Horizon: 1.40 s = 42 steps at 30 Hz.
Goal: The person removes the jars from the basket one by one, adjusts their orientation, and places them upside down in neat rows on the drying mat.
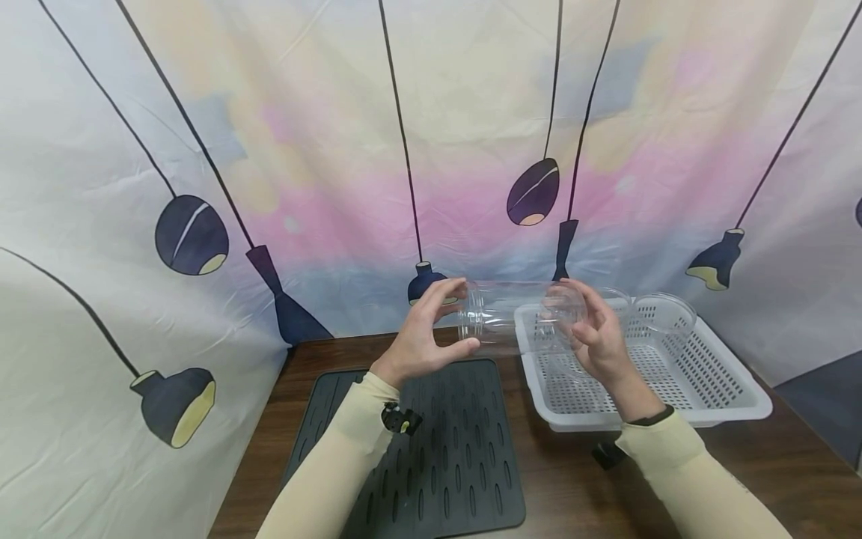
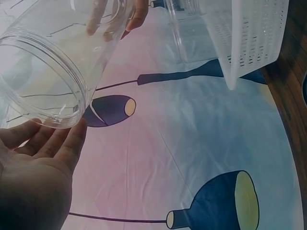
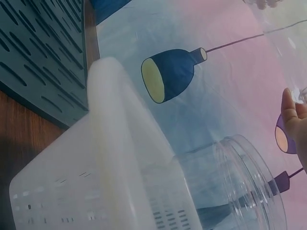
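Clear jar point(image 1: 508, 314) held up sideways, near white basket point(image 1: 717, 415).
Left hand point(image 1: 423, 329): fingers and thumb gripping the mouth end. Right hand point(image 1: 601, 340): fingers gripping the other end. Other jars point(image 1: 663, 316) in basket.

Passable over dark mat point(image 1: 465, 449), lower centre, between sleeves point(image 1: 333, 468); blocked mid-frame by held jar point(image 1: 508, 314), at right by white basket point(image 1: 673, 419).

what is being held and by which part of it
A clear, plastic-looking cylindrical jar: left fingers at its ridged mouth, right fingers at its opposite end.
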{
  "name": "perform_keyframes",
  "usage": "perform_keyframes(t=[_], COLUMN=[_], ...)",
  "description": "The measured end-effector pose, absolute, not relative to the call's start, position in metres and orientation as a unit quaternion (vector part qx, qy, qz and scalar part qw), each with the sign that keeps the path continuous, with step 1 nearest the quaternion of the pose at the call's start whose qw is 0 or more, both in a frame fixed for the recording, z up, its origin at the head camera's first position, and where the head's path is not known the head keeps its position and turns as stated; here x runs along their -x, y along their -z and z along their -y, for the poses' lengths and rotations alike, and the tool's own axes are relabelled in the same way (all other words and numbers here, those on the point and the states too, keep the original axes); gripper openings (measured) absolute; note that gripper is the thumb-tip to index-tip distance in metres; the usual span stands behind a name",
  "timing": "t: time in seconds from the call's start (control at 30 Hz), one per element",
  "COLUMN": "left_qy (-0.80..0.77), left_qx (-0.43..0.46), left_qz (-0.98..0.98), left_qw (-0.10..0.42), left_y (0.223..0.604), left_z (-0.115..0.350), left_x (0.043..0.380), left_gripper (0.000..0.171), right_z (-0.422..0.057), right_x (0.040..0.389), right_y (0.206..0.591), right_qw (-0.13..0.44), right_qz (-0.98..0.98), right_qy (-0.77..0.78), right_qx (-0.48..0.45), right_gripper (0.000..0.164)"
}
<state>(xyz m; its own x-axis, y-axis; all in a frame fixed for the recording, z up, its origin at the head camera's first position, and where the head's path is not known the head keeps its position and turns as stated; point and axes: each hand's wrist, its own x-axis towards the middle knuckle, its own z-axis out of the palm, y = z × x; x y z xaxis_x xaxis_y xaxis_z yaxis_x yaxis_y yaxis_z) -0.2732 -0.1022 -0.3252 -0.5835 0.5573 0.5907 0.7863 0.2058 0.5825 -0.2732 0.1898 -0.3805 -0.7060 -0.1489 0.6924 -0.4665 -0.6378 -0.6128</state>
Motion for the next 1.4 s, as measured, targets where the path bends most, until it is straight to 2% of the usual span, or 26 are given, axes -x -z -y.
perform_keyframes(t=[0.33, 0.67, 0.8, 1.17, 1.4], left_qy=[0.432, 0.439, 0.441, 0.389, 0.339], left_qx=[0.436, 0.441, 0.443, 0.388, 0.358], left_qz=[0.779, 0.774, 0.772, 0.829, 0.864], left_qw=[0.131, 0.116, 0.117, 0.101, 0.102], left_y=[0.327, 0.326, 0.326, 0.332, 0.34], left_z=[0.106, 0.111, 0.114, 0.14, 0.158], left_x=[0.272, 0.271, 0.272, 0.273, 0.269], left_gripper=[0.084, 0.081, 0.079, 0.081, 0.083], right_z=[-0.187, -0.188, -0.189, -0.188, -0.19], right_x=[0.274, 0.277, 0.279, 0.282, 0.283], right_y=[0.374, 0.37, 0.371, 0.365, 0.363], right_qw=[0.112, 0.117, 0.124, 0.139, 0.143], right_qz=[0.425, 0.441, 0.451, 0.459, 0.478], right_qy=[-0.818, -0.813, -0.806, -0.799, -0.798], right_qx=[-0.37, -0.361, -0.361, -0.362, -0.34], right_gripper=[0.064, 0.067, 0.064, 0.052, 0.052])
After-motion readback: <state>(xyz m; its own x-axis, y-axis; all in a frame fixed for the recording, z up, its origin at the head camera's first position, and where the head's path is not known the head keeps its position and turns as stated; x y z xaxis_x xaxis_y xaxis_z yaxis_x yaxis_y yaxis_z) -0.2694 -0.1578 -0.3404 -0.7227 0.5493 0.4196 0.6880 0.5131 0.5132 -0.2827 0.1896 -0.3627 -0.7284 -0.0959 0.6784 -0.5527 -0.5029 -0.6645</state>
